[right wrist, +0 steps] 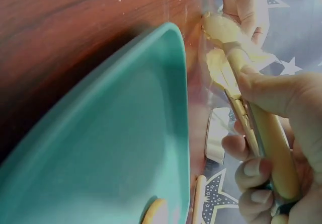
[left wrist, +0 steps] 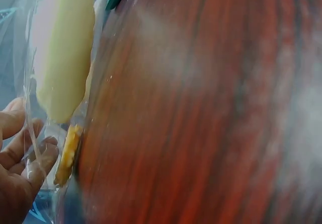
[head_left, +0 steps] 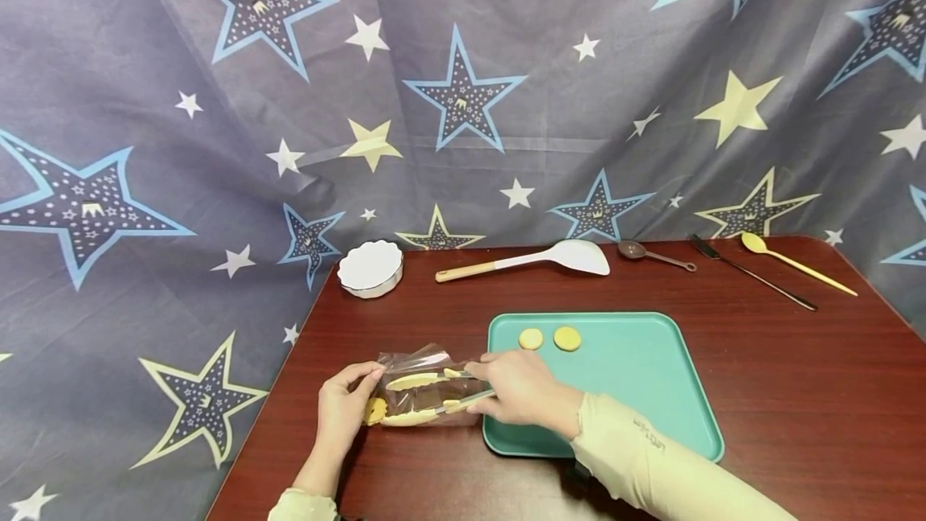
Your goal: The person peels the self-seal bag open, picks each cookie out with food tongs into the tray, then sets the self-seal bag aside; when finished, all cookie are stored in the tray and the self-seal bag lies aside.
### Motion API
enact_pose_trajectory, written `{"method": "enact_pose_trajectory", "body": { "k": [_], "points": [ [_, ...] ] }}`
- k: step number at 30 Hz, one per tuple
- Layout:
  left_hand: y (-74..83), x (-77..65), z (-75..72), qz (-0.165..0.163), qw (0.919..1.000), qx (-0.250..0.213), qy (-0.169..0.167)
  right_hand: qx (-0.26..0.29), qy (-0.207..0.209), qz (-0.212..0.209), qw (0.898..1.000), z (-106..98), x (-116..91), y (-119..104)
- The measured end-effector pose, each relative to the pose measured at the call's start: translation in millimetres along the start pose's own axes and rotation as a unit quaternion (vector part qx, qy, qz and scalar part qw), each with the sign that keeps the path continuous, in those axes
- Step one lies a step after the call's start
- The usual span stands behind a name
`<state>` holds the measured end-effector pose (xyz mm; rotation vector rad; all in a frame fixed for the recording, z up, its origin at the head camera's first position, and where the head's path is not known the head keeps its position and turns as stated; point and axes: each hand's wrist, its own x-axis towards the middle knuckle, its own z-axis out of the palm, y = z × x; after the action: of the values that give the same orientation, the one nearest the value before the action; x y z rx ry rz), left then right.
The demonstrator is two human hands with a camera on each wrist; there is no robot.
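Observation:
My left hand [head_left: 342, 407] pinches the end of a clear plastic bag [head_left: 432, 358] at the left of the table. Gripped in my right hand [head_left: 526, 386] is a pair of tongs [head_left: 414, 381] with pale yellow tips and metal arms. Its tips reach inside the bag and stand apart from each other. A golden cookie [head_left: 374, 411] with a scalloped edge lies in the bag's far end by my left fingers. In the left wrist view the cookie [left wrist: 69, 154] stands edge-on just beyond one tong tip [left wrist: 68, 58].
A teal tray [head_left: 637, 392] lies under my right forearm, holding two round cookies, one pale [head_left: 530, 338] and one yellower [head_left: 567, 338]. Along the back are a white fluted dish [head_left: 370, 270], a white spatula [head_left: 579, 256], a brown scoop [head_left: 633, 249], a dark brush [head_left: 752, 272] and a yellow spoon [head_left: 755, 243].

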<state>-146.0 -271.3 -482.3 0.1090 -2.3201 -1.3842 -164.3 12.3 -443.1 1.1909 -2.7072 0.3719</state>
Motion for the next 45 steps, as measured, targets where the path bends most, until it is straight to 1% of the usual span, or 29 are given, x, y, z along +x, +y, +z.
{"method": "enact_pose_trajectory", "body": {
  "k": [2,4,7,12,14,18,24,26,33,34,36,39,40,41,45],
  "points": [
    [-6.0,0.8,0.9,-0.004,1.0,-0.005,-0.007,-0.007,0.0,-0.003,1.0,0.6,1.9,-2.0],
    [-8.3,0.8,1.7,-0.006,0.9999,-0.005,-0.011,-0.013,0.003,-0.008,1.0,2.1,4.3,-4.8],
    [-9.3,0.3,3.1,-0.006,0.9999,0.0,-0.01,-0.016,0.006,-0.009,1.0,5.5,7.5,-9.1],
    [-8.8,-0.2,4.9,-0.018,0.9998,0.003,-0.002,-0.012,-0.008,0.008,1.0,13.9,9.0,-13.1],
    [-8.3,-0.1,5.5,-0.023,0.9997,0.0,0.0,-0.007,-0.008,0.012,1.0,16.6,8.5,-13.2],
    [-8.0,0.3,5.5,-0.028,0.9996,-0.002,0.001,0.001,0.005,0.009,1.0,18.3,6.2,-12.1],
    [-7.9,0.6,3.8,-0.028,0.9995,-0.011,0.005,-0.001,0.035,-0.004,0.999,12.7,-1.2,-7.7],
    [-7.4,0.7,3.3,-0.027,0.9995,-0.013,0.005,0.002,0.036,-0.001,0.999,10.4,-4.0,-5.7],
    [-5.6,1.4,3.9,-0.013,0.9999,0.006,0.0,0.038,0.035,-0.007,0.999,1.4,-11.9,2.1],
    [-0.1,0.7,3.8,-0.012,0.9999,0.007,0.0,0.041,0.035,-0.007,0.999,0.0,-12.6,3.0],
    [0.3,1.0,4.5,-0.007,1.0,0.004,-0.005,0.046,0.03,-0.004,0.999,-1.8,-13.8,4.6],
    [1.3,1.2,4.9,0.004,0.9999,0.011,-0.008,0.05,0.021,0.001,0.999,-3.7,-14.7,6.5],
    [1.5,1.4,5.1,0.007,0.9998,0.015,-0.008,0.048,0.018,0.003,0.999,-4.3,-14.7,7.1],
    [-3.6,2.5,5.7,0.013,0.9997,0.016,-0.009,0.048,0.014,0.003,0.999,-4.5,-14.7,7.8],
    [-3.6,2.1,6.0,0.034,0.9991,0.024,-0.008,0.048,0.006,0.004,0.999,-8.4,-14.2,9.4]
  ]
}}
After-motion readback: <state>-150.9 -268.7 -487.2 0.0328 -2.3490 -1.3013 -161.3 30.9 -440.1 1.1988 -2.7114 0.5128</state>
